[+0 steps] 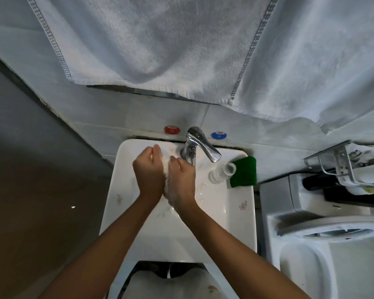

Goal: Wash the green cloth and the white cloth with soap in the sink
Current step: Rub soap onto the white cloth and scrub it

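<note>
Head view: above the sink (231, 214), the left hand (148, 171) and right hand (181, 180) both clench the sudsy white cloth (166, 169) between them, beside the tap (198, 143). The green cloth (244, 174) lies folded on the sink's right rim, touching a clear bottle (221, 173).

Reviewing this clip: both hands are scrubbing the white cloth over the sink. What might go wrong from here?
1. The small clear bottle lies on the sink rim close to the right hand; a stray knock might roll it into the basin.
2. The green cloth sits at the rim's outer corner and may slip off.
3. The left hand and right hand look soapy, so the white cloth may slide out.
</note>
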The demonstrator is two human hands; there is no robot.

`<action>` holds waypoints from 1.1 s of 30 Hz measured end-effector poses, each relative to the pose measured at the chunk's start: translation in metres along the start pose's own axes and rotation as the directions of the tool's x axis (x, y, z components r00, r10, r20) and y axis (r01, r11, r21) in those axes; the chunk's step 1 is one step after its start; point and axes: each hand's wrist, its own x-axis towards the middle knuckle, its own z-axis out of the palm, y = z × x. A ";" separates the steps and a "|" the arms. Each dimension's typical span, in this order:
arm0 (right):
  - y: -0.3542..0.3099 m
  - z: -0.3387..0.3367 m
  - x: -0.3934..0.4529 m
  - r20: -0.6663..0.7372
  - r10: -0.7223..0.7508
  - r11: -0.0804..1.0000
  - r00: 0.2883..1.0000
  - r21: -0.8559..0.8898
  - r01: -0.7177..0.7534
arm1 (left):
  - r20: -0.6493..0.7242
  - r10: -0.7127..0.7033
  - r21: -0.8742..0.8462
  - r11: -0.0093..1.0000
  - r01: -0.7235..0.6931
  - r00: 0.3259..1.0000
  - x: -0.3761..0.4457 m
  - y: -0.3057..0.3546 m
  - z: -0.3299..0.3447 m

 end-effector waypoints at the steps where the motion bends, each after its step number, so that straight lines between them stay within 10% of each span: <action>1: -0.001 0.001 -0.002 0.002 -0.011 1.000 1.000 -0.001 0.011 | -0.023 -0.006 -0.018 1.000 0.005 1.000 0.004 -0.001 0.001; 26: -0.018 0.002 0.021 -0.134 -0.024 0.999 0.991 0.029 0.029 | 0.056 -0.076 -0.079 0.994 0.080 0.996 -0.030 0.015 -0.006; 33: -0.006 -0.019 0.000 0.148 -0.143 0.986 0.979 -0.068 0.154 | 0.121 -0.043 -0.132 0.990 0.059 0.992 0.011 0.006 -0.016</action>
